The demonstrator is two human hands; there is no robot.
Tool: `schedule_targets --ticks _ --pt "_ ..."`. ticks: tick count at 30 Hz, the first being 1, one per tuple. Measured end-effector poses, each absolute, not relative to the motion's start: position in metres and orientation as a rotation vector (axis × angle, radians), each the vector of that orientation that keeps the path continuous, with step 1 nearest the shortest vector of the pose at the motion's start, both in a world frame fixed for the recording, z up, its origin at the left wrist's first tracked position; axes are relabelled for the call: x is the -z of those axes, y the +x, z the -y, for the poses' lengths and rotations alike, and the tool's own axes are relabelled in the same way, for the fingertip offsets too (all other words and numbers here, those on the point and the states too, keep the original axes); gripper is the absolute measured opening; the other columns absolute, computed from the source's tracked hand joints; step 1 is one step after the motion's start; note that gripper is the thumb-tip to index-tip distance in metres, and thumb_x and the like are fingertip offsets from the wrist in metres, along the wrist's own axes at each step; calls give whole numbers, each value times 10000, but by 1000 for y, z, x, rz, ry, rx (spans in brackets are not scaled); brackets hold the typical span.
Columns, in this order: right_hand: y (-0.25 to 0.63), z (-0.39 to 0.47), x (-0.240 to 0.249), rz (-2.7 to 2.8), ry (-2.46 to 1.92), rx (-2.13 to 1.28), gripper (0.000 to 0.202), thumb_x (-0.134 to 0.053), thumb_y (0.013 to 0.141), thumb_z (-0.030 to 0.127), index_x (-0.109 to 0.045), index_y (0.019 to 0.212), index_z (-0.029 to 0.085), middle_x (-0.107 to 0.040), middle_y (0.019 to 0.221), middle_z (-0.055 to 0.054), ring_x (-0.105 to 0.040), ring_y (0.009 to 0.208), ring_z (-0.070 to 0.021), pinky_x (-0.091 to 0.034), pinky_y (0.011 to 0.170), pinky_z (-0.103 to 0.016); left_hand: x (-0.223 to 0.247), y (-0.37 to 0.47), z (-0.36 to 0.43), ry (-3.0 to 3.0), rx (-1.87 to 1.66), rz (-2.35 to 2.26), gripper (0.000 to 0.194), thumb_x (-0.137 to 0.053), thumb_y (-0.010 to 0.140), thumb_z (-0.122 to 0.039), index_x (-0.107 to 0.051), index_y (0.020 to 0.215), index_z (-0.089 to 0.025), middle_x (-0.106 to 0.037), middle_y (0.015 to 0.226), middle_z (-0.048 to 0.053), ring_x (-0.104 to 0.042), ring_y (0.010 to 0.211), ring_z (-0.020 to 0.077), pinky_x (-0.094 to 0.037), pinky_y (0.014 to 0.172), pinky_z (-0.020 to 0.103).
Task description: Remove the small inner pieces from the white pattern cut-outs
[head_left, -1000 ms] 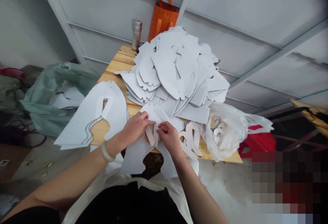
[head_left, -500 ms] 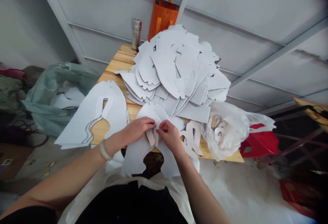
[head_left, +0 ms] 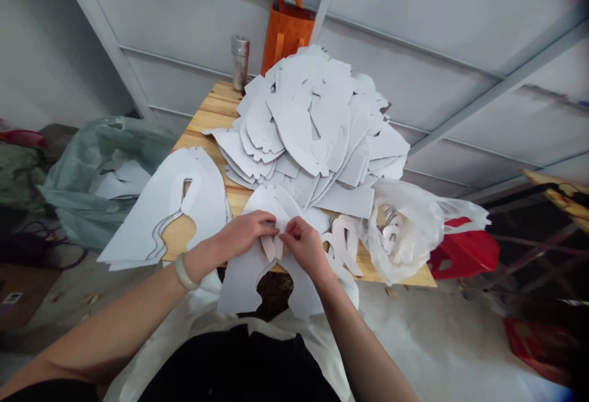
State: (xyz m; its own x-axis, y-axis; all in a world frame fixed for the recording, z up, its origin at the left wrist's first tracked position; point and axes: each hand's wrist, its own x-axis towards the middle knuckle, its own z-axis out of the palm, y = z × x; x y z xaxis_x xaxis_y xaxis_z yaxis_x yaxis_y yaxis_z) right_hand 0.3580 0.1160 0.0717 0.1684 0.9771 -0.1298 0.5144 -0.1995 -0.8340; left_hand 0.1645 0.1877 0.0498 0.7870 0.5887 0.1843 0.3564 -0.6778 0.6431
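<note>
one white cut-out sheet point(head_left: 242, 282) lies across the near edge of the wooden counter point(head_left: 209, 104). left hand point(head_left: 246, 230) and right hand point(head_left: 306, 247) close together over its middle, fingers narrow beside a pale strip point(head_left: 267, 250); cannot tell whether either grips. stacked cut-outs point(head_left: 209, 184) just left. large pile of similar pieces point(head_left: 292, 126) on the far side. clear plastic bag point(head_left: 416, 215), smaller pieces point(head_left: 391, 231) inside, at right.

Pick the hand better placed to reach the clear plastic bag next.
Probably the right hand: it's nearer the plastic bag, with pale cut-outs between. The left hand would have to cross past it.
</note>
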Motion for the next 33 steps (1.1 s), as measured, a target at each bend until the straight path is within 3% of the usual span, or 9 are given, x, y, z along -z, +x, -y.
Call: schedule_targets --ticks 9,16,26,33 --pt "362 -82 -70 1364 -1786 -1024 91 -600 730 269 -546 795 236 -580 595 53 -532 582 -163 -388 611 -279 -47 162 -191 2442 -480 -670 426 -425 992 -77 -770 1171 -250 -668 1334 61 -602 1240 217 -495 1086 381" --pt "363 -66 -75 1299 -1702 -1070 61 -610 758 268 -572 781 227 -597 593 51 -540 579 -154 -402 604 -271 -47 158 -180 2639 -531 -639 447 -450 960 -14 -729 1231 -233 -683 1331 82 -640 1227 224 -577 1010 380" --pt "363 -40 -68 1227 -1659 -1120 72 -640 804 273 -605 781 214 -590 607 43 -544 598 -149 -399 597 -266 -46 156 -147 2635 -681 -592 381 -445 998 -39 -671 1277 -165 -701 1303 119 -617 1289 237 -568 1075 440" --pt "362 -35 -69 1423 -1656 -875 147 -668 917 357 -647 892 214 -628 682 21 -565 612 -148 -449 609 -271 -59 143 -129 2555 -792 -740 323 -461 1032 -124 -621 1306 -183 -647 1358 125 -612 1286 228 -535 1114 419"
